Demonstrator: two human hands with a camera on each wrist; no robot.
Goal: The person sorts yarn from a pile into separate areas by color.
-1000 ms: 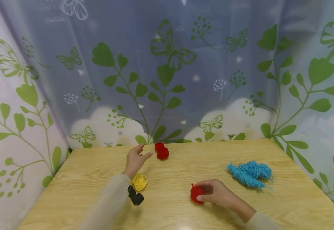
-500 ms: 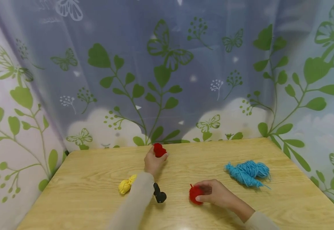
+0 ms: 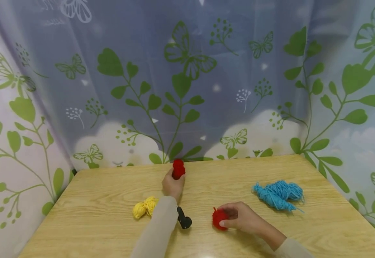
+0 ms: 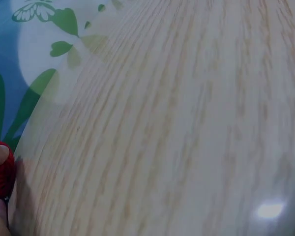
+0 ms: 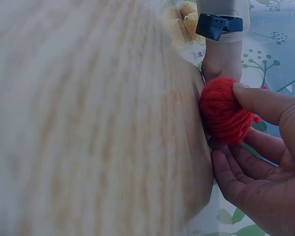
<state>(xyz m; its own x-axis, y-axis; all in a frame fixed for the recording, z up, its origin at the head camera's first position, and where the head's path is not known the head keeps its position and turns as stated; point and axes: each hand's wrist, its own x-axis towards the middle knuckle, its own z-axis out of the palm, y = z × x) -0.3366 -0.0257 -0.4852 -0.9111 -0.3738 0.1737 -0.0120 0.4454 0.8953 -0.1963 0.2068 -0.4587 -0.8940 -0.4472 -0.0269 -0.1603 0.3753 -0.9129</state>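
My left hand (image 3: 173, 183) reaches to the far edge of the wooden table (image 3: 110, 222) and grips a red yarn bundle (image 3: 178, 169); the left wrist view shows that red bundle (image 4: 0, 172) at its left edge with a fingertip on it. My right hand (image 3: 242, 217) rests near the table's front and holds a red yarn ball (image 3: 219, 218) on the wood, thumb on its near side. In the right wrist view the red yarn ball (image 5: 225, 110) sits between my thumb and curled fingers (image 5: 255, 172).
A yellow yarn bundle (image 3: 145, 207) lies left of my left forearm. A blue yarn skein (image 3: 278, 194) lies at the right. A black wrist camera (image 3: 184, 219) is strapped on the left sleeve. Leaf-and-butterfly curtains (image 3: 187, 89) close in the table on three sides.
My left hand went from open beside the far red bundle to gripping it and lifting it upright. The right hand stayed on its red ball.
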